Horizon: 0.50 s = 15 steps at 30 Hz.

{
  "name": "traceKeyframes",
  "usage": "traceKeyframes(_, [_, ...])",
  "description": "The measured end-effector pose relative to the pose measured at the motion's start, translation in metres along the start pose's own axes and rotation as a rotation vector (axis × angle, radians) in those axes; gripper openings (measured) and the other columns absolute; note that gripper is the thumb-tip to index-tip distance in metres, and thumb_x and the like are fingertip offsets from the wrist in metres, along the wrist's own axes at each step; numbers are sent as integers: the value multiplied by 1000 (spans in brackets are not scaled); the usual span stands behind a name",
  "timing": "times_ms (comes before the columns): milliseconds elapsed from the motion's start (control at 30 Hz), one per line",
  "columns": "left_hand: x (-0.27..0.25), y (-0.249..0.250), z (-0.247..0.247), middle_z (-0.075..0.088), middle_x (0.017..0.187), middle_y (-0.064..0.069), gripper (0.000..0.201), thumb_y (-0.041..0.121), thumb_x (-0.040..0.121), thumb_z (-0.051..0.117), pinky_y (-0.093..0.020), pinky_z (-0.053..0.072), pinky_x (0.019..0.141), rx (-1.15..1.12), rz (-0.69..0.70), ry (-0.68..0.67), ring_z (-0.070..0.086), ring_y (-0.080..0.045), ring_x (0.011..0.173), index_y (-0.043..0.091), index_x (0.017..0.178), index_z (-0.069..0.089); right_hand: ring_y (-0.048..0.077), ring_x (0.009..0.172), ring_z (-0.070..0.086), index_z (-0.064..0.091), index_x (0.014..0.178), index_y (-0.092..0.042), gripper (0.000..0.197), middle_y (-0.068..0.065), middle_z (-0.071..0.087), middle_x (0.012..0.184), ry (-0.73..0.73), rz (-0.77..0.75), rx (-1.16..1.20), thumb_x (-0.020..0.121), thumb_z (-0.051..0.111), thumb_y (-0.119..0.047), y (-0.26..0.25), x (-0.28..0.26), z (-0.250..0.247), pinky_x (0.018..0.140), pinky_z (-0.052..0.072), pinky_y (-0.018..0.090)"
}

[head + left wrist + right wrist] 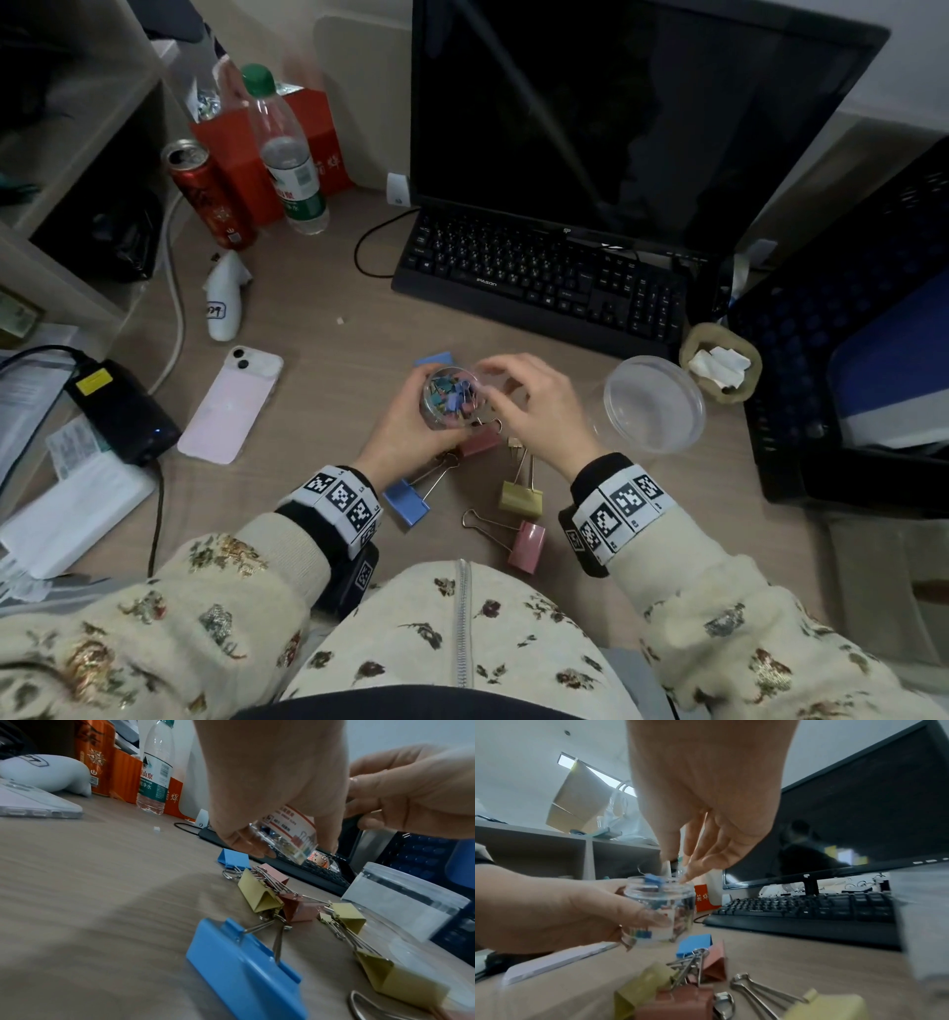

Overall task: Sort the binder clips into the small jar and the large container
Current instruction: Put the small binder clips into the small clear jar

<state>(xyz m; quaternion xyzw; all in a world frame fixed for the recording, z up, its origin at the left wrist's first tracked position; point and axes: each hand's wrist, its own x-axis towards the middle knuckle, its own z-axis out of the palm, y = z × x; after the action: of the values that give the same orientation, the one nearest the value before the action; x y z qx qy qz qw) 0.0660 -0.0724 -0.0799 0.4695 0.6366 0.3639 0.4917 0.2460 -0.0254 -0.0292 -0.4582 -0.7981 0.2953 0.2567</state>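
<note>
My left hand [405, 424] grips the small clear jar [451, 403] and holds it just above the desk. Several small coloured binder clips fill the jar, and a small blue clip [654, 878] sits at its mouth. My right hand [518, 401] hovers over the mouth with fingers [695, 866] pointing down and nothing pinched between them. The large clear container [655, 406] stands to the right with nothing visible inside. Large clips lie under and in front of my hands: blue [407, 501], yellow [521, 501], pink [528, 545].
A black keyboard [544, 282] and monitor [616, 113] stand behind the jar. A pink phone [231, 406] lies to the left, with a can [208, 195] and water bottle [287, 154] behind it. A dark crate [847, 334] fills the right edge.
</note>
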Motion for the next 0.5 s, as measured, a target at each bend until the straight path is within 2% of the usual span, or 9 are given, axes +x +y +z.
traceKeyframes(67, [-1,2,-2,62,112,18,73,25,60,93,-20,49,90,-16,-9,32,60,9,101,44,114,48,6,78,56,65,109,-17,18,-8,61,99,53,78,-54,93,59,-23,12,-4,-1,76,50,28])
traceKeyframes(100, [-1,1,-3,62,110,20,71,22,61,92,-17,47,90,-16,-10,44,59,13,98,43,112,48,7,80,56,64,108,-16,18,-8,60,98,32,136,-93,91,58,-19,19,-7,-1,78,50,31])
traceKeyframes(167, [-2,1,-7,61,110,21,72,23,62,91,-16,46,90,-15,-17,56,58,16,96,41,116,46,14,91,58,63,110,-15,23,-3,59,103,-155,273,-206,88,58,-14,33,-13,2,86,50,37])
traceKeyframes(233, [-2,-1,-9,61,111,21,77,27,61,92,-19,46,93,-13,-31,60,58,14,98,36,123,45,20,104,57,60,118,-16,31,1,57,113,-370,382,-311,87,61,-17,40,-20,7,90,49,38])
traceKeyframes(333, [-4,1,-10,58,111,23,78,30,62,91,-14,43,90,8,-44,52,55,18,97,36,124,43,22,109,55,55,124,-19,42,1,54,118,-460,391,-375,83,65,-17,43,-30,15,89,49,37])
traceKeyframes(500, [-5,0,-9,58,113,22,79,28,62,91,-16,44,92,11,-41,50,55,19,97,35,125,44,26,105,57,53,121,-19,39,2,54,117,-476,344,-504,82,61,-19,38,-31,26,79,53,41])
